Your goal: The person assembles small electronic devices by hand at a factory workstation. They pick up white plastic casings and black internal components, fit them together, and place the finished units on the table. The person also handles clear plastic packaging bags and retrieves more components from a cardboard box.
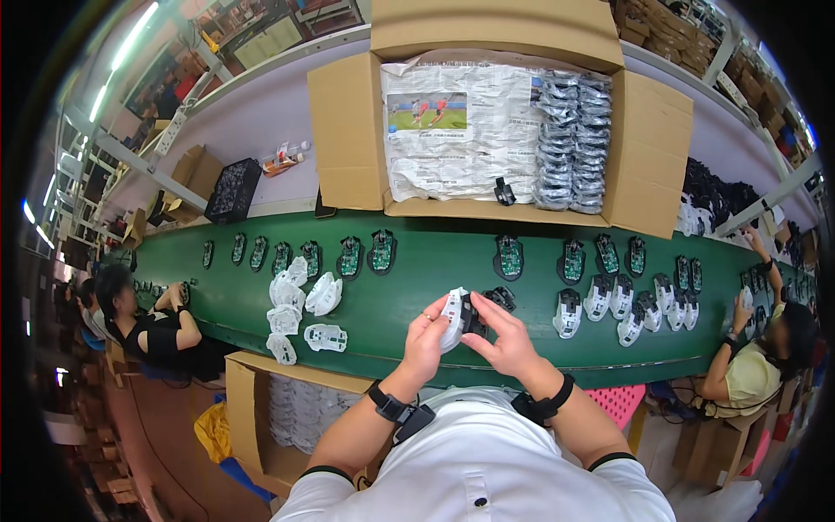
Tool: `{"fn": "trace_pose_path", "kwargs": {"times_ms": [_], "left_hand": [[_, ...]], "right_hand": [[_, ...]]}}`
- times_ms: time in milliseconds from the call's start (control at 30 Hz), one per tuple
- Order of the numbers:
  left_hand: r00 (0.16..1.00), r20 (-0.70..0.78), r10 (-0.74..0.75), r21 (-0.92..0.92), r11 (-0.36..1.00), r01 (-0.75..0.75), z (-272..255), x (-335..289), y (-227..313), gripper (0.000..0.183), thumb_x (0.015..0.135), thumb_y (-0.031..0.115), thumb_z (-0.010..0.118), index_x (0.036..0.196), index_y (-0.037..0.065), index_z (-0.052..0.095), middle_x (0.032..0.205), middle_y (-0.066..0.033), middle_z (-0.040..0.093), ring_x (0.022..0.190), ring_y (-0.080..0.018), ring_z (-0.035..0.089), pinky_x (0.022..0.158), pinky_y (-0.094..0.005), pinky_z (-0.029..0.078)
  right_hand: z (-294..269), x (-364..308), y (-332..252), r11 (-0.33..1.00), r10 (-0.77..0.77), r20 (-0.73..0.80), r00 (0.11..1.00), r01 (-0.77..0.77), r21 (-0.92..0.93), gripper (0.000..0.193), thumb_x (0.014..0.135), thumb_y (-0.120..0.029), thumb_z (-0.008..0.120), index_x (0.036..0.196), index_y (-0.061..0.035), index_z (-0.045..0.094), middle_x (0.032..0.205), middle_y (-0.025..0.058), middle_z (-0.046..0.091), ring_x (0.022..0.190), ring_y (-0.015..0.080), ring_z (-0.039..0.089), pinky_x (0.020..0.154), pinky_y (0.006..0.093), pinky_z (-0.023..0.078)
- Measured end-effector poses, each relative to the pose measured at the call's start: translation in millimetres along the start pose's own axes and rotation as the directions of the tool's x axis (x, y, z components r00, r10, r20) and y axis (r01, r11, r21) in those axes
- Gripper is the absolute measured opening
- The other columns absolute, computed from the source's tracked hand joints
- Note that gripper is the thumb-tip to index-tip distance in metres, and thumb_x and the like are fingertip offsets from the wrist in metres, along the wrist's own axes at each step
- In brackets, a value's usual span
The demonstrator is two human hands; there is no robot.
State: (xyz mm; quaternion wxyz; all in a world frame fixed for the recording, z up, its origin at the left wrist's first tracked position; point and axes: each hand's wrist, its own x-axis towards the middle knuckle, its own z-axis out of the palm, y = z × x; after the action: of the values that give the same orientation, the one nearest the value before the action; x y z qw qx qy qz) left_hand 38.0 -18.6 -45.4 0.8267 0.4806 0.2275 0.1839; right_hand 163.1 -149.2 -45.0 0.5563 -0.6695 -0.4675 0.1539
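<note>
In front of my chest, both hands hold a computer mouse (pixel 453 320), its white shell facing left and its black underside to the right. My left hand (pixel 424 342) has its fingers closed round the white shell. My right hand (pixel 508 341) presses on the black side with thumb and fingers. Just beyond the right fingers lies a black mouse part (pixel 500 298) on the green work surface (pixel 426 261), partly hidden by that hand. To the left are loose white mouse shells (pixel 323 294) in a heap. Black mouse bases with green circuit boards (pixel 350 257) stand in a row behind.
An open cardboard box (pixel 348 130) on the shelf holds newspaper and stacked wrapped pieces (pixel 572 139). White-topped mice (pixel 568 314) stand at right. Another box (pixel 248 418) with wrapped pieces is below the table's left front. Co-workers sit left (pixel 130 322) and right (pixel 757 365).
</note>
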Motion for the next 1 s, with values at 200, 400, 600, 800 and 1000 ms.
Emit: {"fn": "trace_pose_path", "kwargs": {"times_ms": [200, 400, 600, 800, 1000], "left_hand": [[0.996, 0.015, 0.087, 0.185, 0.979, -0.088, -3, -2, 5, 0.043, 0.101, 0.007, 0.043, 0.141, -0.007, 0.048, 0.129, -0.0120, 0.062, 0.113, -0.0149, 0.061, 0.098, -0.0288, 0.048], [0.998, 0.050, 0.038, 0.181, 0.982, -0.046, 0, -8, 18, 0.038, 0.103, 0.010, 0.047, 0.135, -0.007, 0.055, 0.119, -0.0095, 0.067, 0.105, -0.0115, 0.062, 0.093, -0.0267, 0.050], [0.997, 0.028, 0.066, 0.341, 0.937, -0.072, 4, -8, 23, 0.034, 0.104, 0.015, 0.052, 0.130, -0.006, 0.060, 0.110, -0.0071, 0.070, 0.097, -0.0098, 0.063, 0.086, -0.0254, 0.051], [1.000, 0.017, 0.002, 0.284, 0.959, -0.007, 6, -7, 24, 0.034, 0.103, 0.016, 0.054, 0.128, -0.005, 0.061, 0.108, -0.0061, 0.070, 0.095, -0.0094, 0.064, 0.084, -0.0251, 0.052], [0.994, 0.044, -0.103, 0.451, 0.889, 0.072, 10, -12, 31, 0.037, 0.100, 0.017, 0.061, 0.129, -0.005, 0.061, 0.110, -0.0060, 0.069, 0.094, -0.0089, 0.063, 0.084, -0.0257, 0.053]], "right_hand": [[-2, -12, -3, 0.994, 0.065, -0.085, 0.994, -0.057, 0.095, 0.071, 0.077, -0.016, 0.082, 0.140, 0.0022, 0.052, 0.129, 0.0209, 0.062, 0.112, 0.0280, 0.066, 0.090, 0.0353, 0.056], [-17, -4, -6, 0.980, -0.179, -0.031, 0.983, 0.176, -0.092, 0.071, 0.074, -0.019, 0.081, 0.136, 0.0033, 0.056, 0.129, 0.0214, 0.063, 0.115, 0.0359, 0.063, 0.098, 0.0418, 0.050], [-16, -3, -10, 0.973, -0.208, -0.031, 0.978, 0.203, -0.114, 0.066, 0.075, -0.018, 0.081, 0.133, 0.0043, 0.058, 0.130, 0.0226, 0.061, 0.114, 0.0384, 0.063, 0.099, 0.0429, 0.050], [-20, -4, -17, 0.989, 0.065, 0.041, 0.997, -0.070, 0.129, 0.064, 0.078, -0.020, 0.082, 0.131, 0.0072, 0.058, 0.132, 0.0229, 0.060, 0.114, 0.0368, 0.064, 0.100, 0.0400, 0.051], [-15, -10, -3, 0.993, -0.088, 0.056, 0.995, 0.092, -0.074, 0.065, 0.079, -0.022, 0.084, 0.131, 0.0079, 0.058, 0.133, 0.0232, 0.059, 0.117, 0.0356, 0.063, 0.101, 0.0374, 0.050]]}}
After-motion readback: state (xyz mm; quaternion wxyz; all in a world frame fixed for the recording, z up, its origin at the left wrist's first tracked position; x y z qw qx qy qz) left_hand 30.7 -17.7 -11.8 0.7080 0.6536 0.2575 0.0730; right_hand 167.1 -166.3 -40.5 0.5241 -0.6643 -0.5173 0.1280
